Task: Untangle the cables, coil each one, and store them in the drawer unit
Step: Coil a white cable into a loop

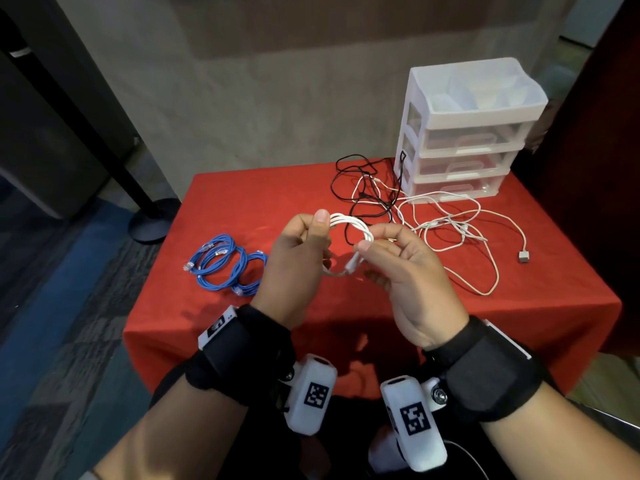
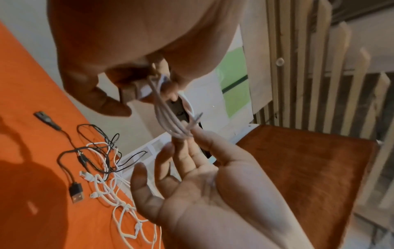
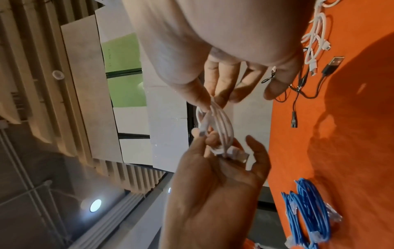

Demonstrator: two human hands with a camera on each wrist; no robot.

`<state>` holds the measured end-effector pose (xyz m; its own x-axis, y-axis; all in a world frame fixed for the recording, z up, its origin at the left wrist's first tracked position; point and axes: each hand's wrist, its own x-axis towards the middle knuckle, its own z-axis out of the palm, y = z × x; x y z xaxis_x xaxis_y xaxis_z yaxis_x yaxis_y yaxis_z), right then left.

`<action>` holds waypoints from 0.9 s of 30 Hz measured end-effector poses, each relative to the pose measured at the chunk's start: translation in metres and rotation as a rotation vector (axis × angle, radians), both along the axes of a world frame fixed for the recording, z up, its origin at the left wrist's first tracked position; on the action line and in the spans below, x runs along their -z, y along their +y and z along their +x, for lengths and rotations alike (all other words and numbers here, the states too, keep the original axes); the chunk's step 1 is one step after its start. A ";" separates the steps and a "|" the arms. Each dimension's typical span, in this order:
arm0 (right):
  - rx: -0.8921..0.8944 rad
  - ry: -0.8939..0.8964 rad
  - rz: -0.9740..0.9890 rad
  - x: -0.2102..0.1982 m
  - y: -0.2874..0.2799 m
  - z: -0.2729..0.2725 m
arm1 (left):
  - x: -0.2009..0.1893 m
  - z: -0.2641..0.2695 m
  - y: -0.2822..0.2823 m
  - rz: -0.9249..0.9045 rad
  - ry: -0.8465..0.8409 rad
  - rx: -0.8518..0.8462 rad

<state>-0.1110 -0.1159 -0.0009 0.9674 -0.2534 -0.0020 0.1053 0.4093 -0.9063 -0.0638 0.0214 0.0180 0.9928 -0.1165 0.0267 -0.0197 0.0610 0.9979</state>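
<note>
Hands: left hand [image 1: 298, 251] and right hand [image 1: 405, 268] each pinch one end of the white coil [image 1: 349, 225], held between them above the bench [image 1: 242, 202]
Blue coils [image 1: 225, 268]: lying on the bench, left
Tangle [image 1: 415, 216]: black and white cables, loose, before the drawers [image 1: 464, 133]
Drawers: far right, all closed

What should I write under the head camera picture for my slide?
Both hands, left hand and right hand, hold a coiled white cable above the red table.
</note>
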 end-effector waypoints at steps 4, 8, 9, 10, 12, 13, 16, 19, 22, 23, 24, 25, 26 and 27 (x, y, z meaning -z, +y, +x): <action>-0.090 -0.037 0.006 -0.001 -0.002 -0.002 | 0.000 0.007 0.010 0.003 0.115 0.081; -0.314 -0.130 -0.507 -0.001 -0.012 -0.005 | -0.007 0.008 0.017 0.037 0.129 0.120; -0.329 -0.152 -0.686 -0.002 -0.016 -0.004 | -0.009 0.007 0.018 0.058 0.121 0.128; -0.323 -0.172 -0.829 -0.003 -0.020 -0.002 | -0.011 0.005 0.018 0.069 0.115 0.136; -0.242 -0.251 -1.092 -0.003 -0.024 0.003 | -0.013 0.001 0.019 0.058 0.122 0.147; -0.182 -0.296 -1.216 -0.001 -0.023 0.006 | -0.013 0.000 0.019 0.041 0.133 0.152; -0.077 -0.321 -1.266 0.006 -0.019 0.013 | -0.010 0.000 0.022 -0.001 0.149 0.181; -0.142 -0.209 -1.017 0.014 -0.018 0.019 | -0.002 0.003 0.032 0.049 0.122 0.222; -0.251 -0.114 -0.828 0.022 -0.014 0.019 | 0.008 0.009 0.045 0.080 0.122 0.188; -0.263 -0.078 -0.798 0.025 -0.013 0.018 | 0.011 0.012 0.051 0.080 0.133 0.159; -0.262 -0.049 -0.788 0.028 -0.013 0.018 | 0.014 0.015 0.057 0.083 0.144 0.127; -0.254 -0.029 -0.790 0.031 -0.014 0.017 | 0.018 0.020 0.064 0.092 0.153 0.097; -0.246 -0.014 -0.791 0.034 -0.017 0.017 | 0.019 0.024 0.073 0.094 0.167 0.071; -0.245 -0.004 -0.784 0.036 -0.020 0.017 | 0.021 0.029 0.082 0.099 0.175 0.052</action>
